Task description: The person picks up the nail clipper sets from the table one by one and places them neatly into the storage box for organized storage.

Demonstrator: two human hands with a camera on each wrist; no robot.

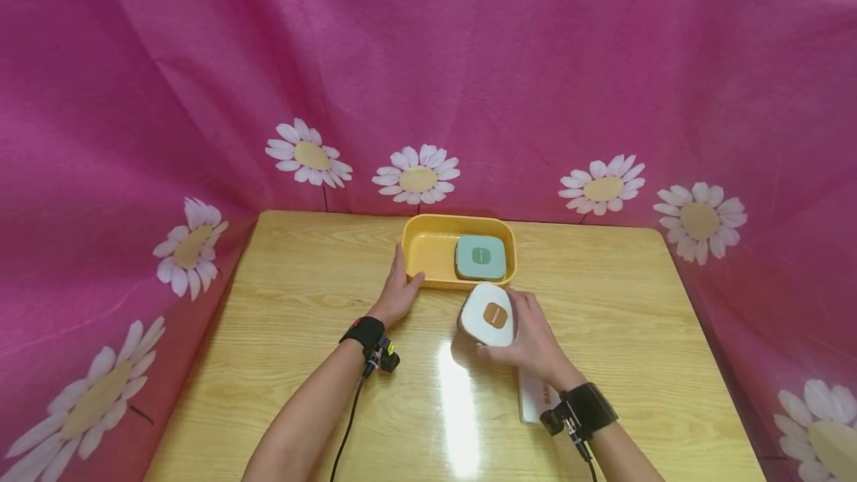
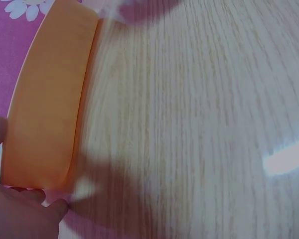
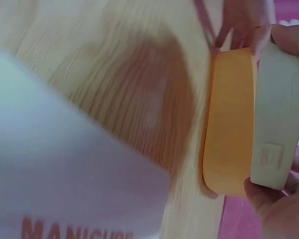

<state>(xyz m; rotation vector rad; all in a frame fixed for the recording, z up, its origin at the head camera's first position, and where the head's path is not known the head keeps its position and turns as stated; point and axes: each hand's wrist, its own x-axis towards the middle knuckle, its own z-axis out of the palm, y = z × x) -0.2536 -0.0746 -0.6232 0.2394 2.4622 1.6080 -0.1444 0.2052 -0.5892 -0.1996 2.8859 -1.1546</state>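
Note:
A yellow open bin (image 1: 431, 262) with rounded corners lies near the table's back edge. In its right half rests a small light-green case (image 1: 492, 268) with a darker green label. My left hand (image 1: 396, 296) holds the bin's front left corner; in the left wrist view the thumb lies over the rim of the yellow bin (image 2: 50, 99). Just in front of the bin, my right hand (image 1: 535, 337) grips a white case (image 1: 478, 318) with a brown label, raised and tilted. The right wrist view shows fingers and thumb at opposite ends of the white case (image 3: 279, 114).
A flat white item (image 3: 89, 169) lettered "MANICURE" lies on the wooden table (image 1: 315, 266), partly under my right forearm. A pink curtain (image 1: 502, 80) with daisies surrounds the table's back and sides. Cables run from both wrist cameras.

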